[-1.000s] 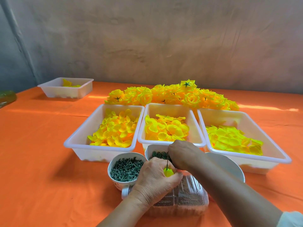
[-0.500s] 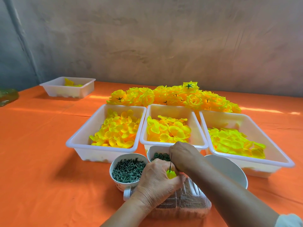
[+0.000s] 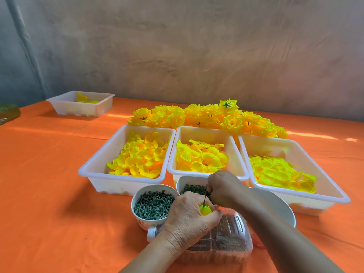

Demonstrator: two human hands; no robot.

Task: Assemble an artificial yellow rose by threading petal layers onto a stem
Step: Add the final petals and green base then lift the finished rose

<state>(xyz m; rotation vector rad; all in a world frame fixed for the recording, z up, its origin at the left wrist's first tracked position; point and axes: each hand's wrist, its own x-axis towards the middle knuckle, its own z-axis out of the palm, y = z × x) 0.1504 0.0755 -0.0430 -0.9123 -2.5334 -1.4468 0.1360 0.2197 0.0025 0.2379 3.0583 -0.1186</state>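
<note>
Pinching firm, left hand (image 3: 189, 215) curls round a small yellow petal piece (image 3: 205, 210) just in front of the bowl of green rings (image 3: 190, 187), thin stem (image 3: 205, 194) poking straight up. Right hand (image 3: 222, 186) dips curled fingers at that bowl; whether they've caught anything, can't tell. Best hold the stem upright, thread one piece squarely down

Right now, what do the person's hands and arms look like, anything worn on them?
The left hand and right hand are bare: no gloves, rings or watch show. Both forearms are uncovered to the frame edge; no sleeve in view.
</note>
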